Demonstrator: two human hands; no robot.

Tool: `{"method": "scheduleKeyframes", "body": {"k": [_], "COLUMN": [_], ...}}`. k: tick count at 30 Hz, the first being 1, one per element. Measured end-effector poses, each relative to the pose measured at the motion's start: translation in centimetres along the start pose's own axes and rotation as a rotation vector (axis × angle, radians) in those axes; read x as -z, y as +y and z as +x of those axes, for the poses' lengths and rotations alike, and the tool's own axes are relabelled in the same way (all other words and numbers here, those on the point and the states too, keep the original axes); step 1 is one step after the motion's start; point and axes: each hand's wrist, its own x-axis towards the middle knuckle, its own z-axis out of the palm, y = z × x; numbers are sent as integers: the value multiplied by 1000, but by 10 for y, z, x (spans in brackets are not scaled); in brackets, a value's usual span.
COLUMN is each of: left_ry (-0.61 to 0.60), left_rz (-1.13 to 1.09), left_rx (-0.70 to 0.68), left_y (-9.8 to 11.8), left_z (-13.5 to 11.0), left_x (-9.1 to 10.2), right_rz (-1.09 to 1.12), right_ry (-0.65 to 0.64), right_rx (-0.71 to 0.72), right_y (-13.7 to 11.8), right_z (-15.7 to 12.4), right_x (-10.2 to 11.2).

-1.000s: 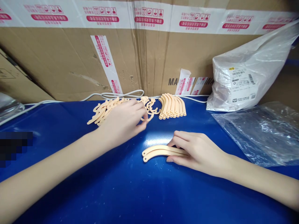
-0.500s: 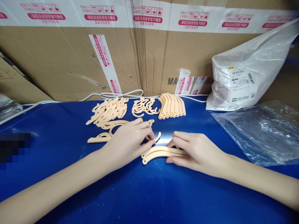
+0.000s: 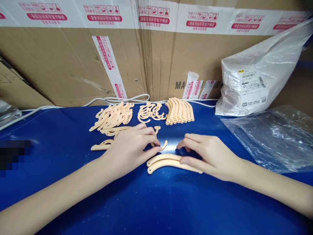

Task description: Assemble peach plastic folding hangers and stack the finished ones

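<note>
My left hand (image 3: pixel 133 143) is closed, thumb and fingertips pinched at the curved end of a cream plastic hook (image 3: pixel 165 145); the hand hides part of it. My right hand (image 3: pixel 207 155) is open, its fingers apart. Its thumb lies over two curved cream plastic bars (image 3: pixel 166 161), which rest side by side on the blue table; whether it presses on them I cannot tell. Partly behind my left hand lie more cream pieces, among them a flat arm with a cut-out (image 3: pixel 101 145).
At the back lie a heap of cream arms (image 3: pixel 113 116), a cluster of hooks (image 3: pixel 146 112) and a row of curved bars (image 3: pixel 179 111). A white cable (image 3: pixel 127 99) runs before the cardboard boxes (image 3: pixel 73 71). To the right are a white bag (image 3: pixel 254 78) and clear plastic (image 3: pixel 271 137).
My right hand has opened and let go of the two curved bars, its fingers lifting slightly away. The left hand keeps its pinch at the hook, almost unmoved.
</note>
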Motion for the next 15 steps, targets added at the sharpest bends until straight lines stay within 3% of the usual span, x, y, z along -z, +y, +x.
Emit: {"method": "scheduleKeyframes", "body": {"k": [5,8,11,15], "left_ry": [82,95,-112,-291], "left_rz": [93,289,426,322], "left_rx": [22,235,535,660], "left_y": [-16,-39,-71,-109], "left_z": [4,4,2,-6], "left_x": [22,49,74,88], "right_rz": [14,18,-19,-55], "right_ry": [32,30,26,20], "right_rx": [-107,-147,-145,-133], "right_y": [23,30,28,24], "right_z": [4,6,8,9], "right_x": [2,-1,-4,-5]}}
